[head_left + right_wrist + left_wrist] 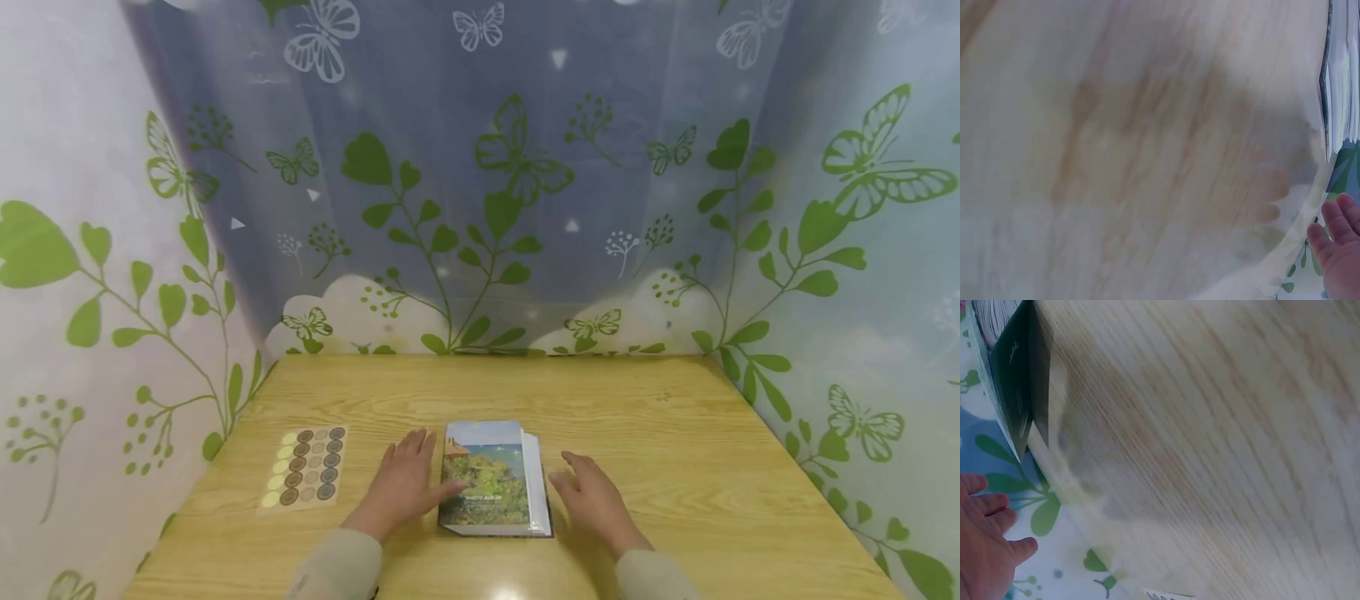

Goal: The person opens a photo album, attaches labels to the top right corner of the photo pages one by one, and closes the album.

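Observation:
A photo album [486, 475] with a garden-and-sea picture on its cover lies on the wooden table, pages showing along its right side. My left hand [402, 483] is at its left edge, fingers extended, the thumb reaching over the cover; whether it touches cannot be told. To the right of the album is my right hand [596, 504], slightly apart, its fingers loosely bent and holding nothing. The left wrist view shows the album's dark green spine [1013, 381] above the left hand [985, 550]. Page edges [1342, 81] appear above the right hand [1342, 259] in the right wrist view.
A sheet of round stickers [307, 467] in yellow, brown, beige and dark grey lies left of the left hand. The wooden table [637, 400] meets curtains [510, 275] printed with leaves and butterflies at the back and both sides.

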Motion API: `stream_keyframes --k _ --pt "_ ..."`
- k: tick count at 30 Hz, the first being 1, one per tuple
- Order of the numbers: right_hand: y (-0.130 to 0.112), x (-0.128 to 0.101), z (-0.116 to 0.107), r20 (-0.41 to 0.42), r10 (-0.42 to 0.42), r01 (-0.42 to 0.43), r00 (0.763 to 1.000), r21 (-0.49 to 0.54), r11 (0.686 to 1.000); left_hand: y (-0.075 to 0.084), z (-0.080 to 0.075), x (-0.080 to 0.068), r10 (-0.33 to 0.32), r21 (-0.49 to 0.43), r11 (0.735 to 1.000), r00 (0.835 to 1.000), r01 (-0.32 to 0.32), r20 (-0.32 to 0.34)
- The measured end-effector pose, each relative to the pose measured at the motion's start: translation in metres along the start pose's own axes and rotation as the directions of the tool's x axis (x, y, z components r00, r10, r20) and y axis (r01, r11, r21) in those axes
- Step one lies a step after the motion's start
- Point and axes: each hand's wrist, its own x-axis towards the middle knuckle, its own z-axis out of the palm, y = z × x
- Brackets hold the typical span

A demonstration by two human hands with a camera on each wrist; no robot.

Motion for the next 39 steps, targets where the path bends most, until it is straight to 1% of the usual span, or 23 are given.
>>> stream_keyframes --k 6,11,14,17,21,28,31,34,37,39 --pt "-0.004 -0.005 0.002 -0.005 0.01 -0.01 1.0 0.053 0.999 0.008 0.009 0.0 0.03 -0.016 0.999 1.0 -0.029 0.01" --pt "-0.01 -0.01 0.005 0.015 0.012 -0.013 1.0 0.096 0.995 0.015 0.016 0.0 0.083 -0.038 0.996 0.997 -0.083 -0.003" --pt "-0.011 -0.012 0.007 0.012 0.01 -0.012 1.0 0.102 0.995 0.02 0.02 0.0 0.119 -0.034 0.992 0.993 -0.119 -0.002" --pt "-0.009 -0.015 0.008 0.0 -0.007 0.007 1.0 0.091 0.996 0.025 0.022 0.0 0.144 -0.019 0.989 0.99 -0.143 0.015" --pt "-0.008 -0.019 0.009 -0.005 -0.046 0.047 0.999 0.086 0.995 0.035 0.026 0.0 0.172 0.024 0.985 0.985 -0.173 0.02" --pt "-0.008 -0.022 0.015 0.034 -0.094 0.091 0.995 0.079 0.993 0.051 0.035 -0.002 0.19 0.111 0.975 0.981 -0.193 0.039" --pt "-0.009 -0.023 0.017 0.042 -0.108 0.105 0.993 0.071 0.992 0.058 0.04 -0.003 0.211 0.147 0.966 0.977 -0.214 0.038" --pt "-0.009 -0.025 0.018 0.043 -0.142 0.14 0.989 0.058 0.989 0.064 0.044 -0.003 0.229 0.197 0.953 0.973 -0.231 0.032" --pt "-0.009 -0.026 0.018 0.041 -0.172 0.17 0.984 0.043 0.985 0.068 0.047 -0.004 0.239 0.24 0.942 0.971 -0.236 0.018" --pt "-0.01 -0.027 0.019 0.048 -0.177 0.175 0.983 0.042 0.984 0.07 0.048 -0.004 0.235 0.265 0.936 0.972 -0.23 0.011"
